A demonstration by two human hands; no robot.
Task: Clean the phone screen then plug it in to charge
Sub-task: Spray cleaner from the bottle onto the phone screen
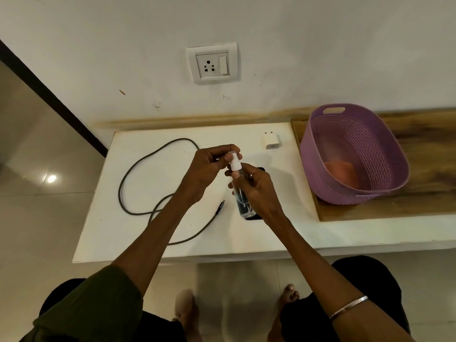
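r hand (256,191) curls round the clear spray bottle (243,193), held above the white table (138,228); bottle's long axis runs near-far, white nozzle end away from the person, base toward them. l hand (209,169) pinches the small clear cap (233,154) at the nozzle w/ thumb + fingertips. phone (254,217) lies flat under the bottle, mostly hidden, dark edges showing. grey cable (138,174) loops to the left, its plug (220,206) just beside the phone. white charger (271,141) near the wall, socket (212,62) above. purple basket (350,154) w/ orange cloth (343,172) on the right.
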